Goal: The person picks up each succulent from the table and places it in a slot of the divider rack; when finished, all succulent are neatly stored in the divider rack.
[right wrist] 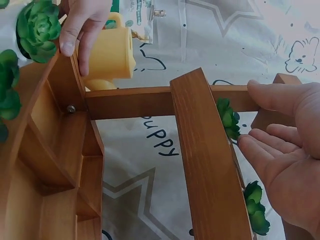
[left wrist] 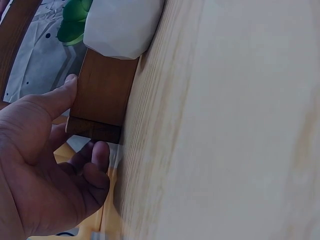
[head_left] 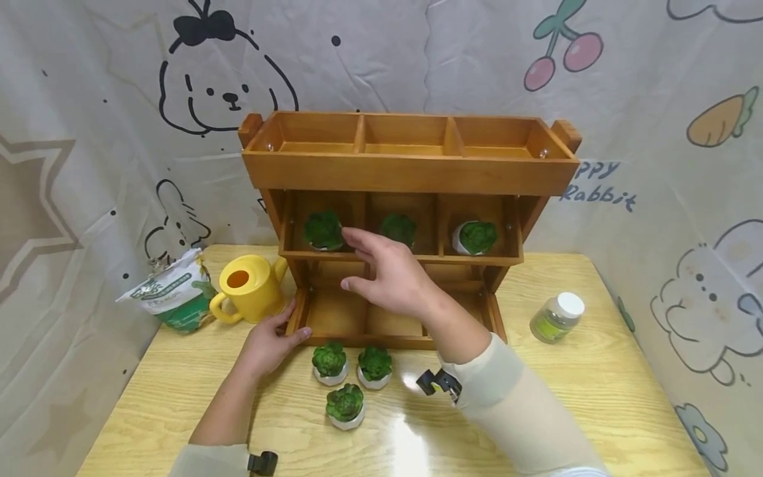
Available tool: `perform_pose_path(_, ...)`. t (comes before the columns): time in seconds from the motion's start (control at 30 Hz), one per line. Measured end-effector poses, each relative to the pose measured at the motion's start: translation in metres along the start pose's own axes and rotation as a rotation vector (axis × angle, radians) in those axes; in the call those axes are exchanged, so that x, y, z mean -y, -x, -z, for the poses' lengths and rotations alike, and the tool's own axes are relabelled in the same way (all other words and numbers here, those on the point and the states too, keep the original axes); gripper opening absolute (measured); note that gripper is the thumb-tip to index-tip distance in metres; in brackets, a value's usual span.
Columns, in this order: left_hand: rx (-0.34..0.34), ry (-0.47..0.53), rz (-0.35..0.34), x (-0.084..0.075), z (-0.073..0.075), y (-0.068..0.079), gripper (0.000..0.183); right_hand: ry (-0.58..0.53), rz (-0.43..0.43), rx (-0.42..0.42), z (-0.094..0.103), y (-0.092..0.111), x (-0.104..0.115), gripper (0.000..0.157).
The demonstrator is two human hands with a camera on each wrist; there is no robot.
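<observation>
On the middle tier (head_left: 483, 258): left plant (head_left: 324, 230), middle plant (head_left: 398, 228) and right plant (head_left: 478, 236) sit apart.
Right hand (head_left: 393, 275): grip spread near the left plant, pinching nothing; any nudge should be light.
Left hand (head_left: 268, 343): grip pinches the rack (head_left: 411, 173) at its bottom corner, best held firm.
Front plants (head_left: 345, 401): three on the surface (head_left: 596, 397); lifting by the pots (head_left: 349, 422) should spare the leaves.

Middle plant (head_left: 398, 227) on the wooden shelf (head_left: 411, 173) has its pot hidden from the head cam, right grip (head_left: 387, 270) is kinda in the way. Can't make out the small print on the bag (head_left: 173, 291) or jar (head_left: 554, 321) tbh. Left wrist view chops a white pot (left wrist: 120, 27) off up top, and the right sleeve (head_left: 524, 411) runs out the bottom of the head view.
</observation>
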State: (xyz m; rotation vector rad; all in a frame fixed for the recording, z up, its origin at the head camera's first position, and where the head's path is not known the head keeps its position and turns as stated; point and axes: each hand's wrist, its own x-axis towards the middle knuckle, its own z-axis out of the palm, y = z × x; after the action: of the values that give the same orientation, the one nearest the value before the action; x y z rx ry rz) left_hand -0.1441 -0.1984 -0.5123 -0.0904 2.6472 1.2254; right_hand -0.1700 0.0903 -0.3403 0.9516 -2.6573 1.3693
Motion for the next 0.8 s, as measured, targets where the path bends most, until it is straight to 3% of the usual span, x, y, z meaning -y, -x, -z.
perform_pose_path(0.8,-0.001,-0.013,-0.006,-0.003,0.001,0.003,0.084,-0.034,-0.006,-0.043,-0.015,0.040,-0.028,0.069)
